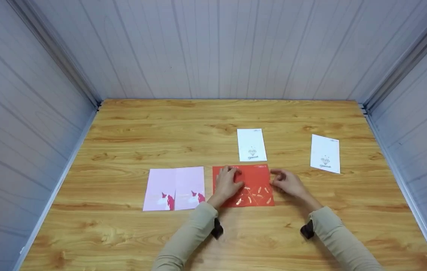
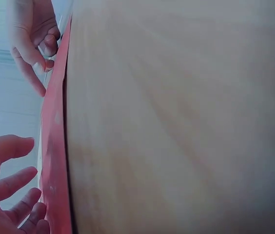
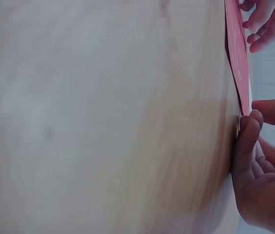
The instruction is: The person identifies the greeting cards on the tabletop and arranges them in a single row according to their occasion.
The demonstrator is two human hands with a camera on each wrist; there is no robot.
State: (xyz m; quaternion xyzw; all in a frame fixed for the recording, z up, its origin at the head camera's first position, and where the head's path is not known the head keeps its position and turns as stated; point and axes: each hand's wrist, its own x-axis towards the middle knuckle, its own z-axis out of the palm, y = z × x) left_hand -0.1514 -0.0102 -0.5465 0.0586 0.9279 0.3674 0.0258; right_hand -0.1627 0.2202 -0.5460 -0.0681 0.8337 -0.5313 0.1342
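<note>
Two red cards (image 1: 257, 182) with gold feather-like prints lie side by side on the wooden table. My left hand (image 1: 227, 184) is over the left part of them, fingers bent and spread. In the left wrist view, this left hand (image 2: 10, 185) has its fingertips apart, beside the thin red edge. At the right edge of the red cards is my right hand (image 1: 290, 183), its thumb and index fingertips against that edge. The right wrist view shows the right hand (image 3: 266, 170) loosely bent by the corner of the card. Left fingertips are partly hidden from above.
Left of the red cards lies a pair of pink cards (image 1: 175, 180) with white-and-pink unicorn pictures. Behind the red cards is a white card (image 1: 251, 141) with a diamond drawing; a similar white card (image 1: 325, 150) lies farther right, tilted. Panel walls (image 1: 213, 49) border the table (image 1: 160, 131).
</note>
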